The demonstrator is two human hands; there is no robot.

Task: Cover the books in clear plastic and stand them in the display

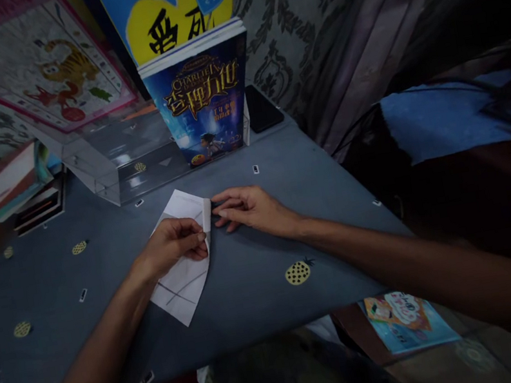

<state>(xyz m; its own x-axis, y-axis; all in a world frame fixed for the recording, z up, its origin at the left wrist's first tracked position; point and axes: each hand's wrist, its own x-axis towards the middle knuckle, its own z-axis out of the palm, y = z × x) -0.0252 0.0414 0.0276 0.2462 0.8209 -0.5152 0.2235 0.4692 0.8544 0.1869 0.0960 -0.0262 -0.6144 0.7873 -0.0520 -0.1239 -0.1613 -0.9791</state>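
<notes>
A sheet of white paper (184, 289) with crossing dark lines lies at a slant on the grey tablecloth, a narrow strip folded over along its right edge. My left hand (178, 238) rests over the sheet, thumb and fingers closed on that folded edge near its middle. Just right of the fold's upper end is my right hand (248, 209), its fingers stretched out, slightly bent and apart, with nothing held. The fingertips are close to the fold; whether they touch it I cannot tell. My left hand covers the middle of the paper.
A clear acrylic stand (105, 171) at the back holds a blue book (210, 111) and other upright books. Behind it lies a dark phone (264, 108). Stacked books (21, 181) sit at left. Below the table's front edge is another book (404, 320).
</notes>
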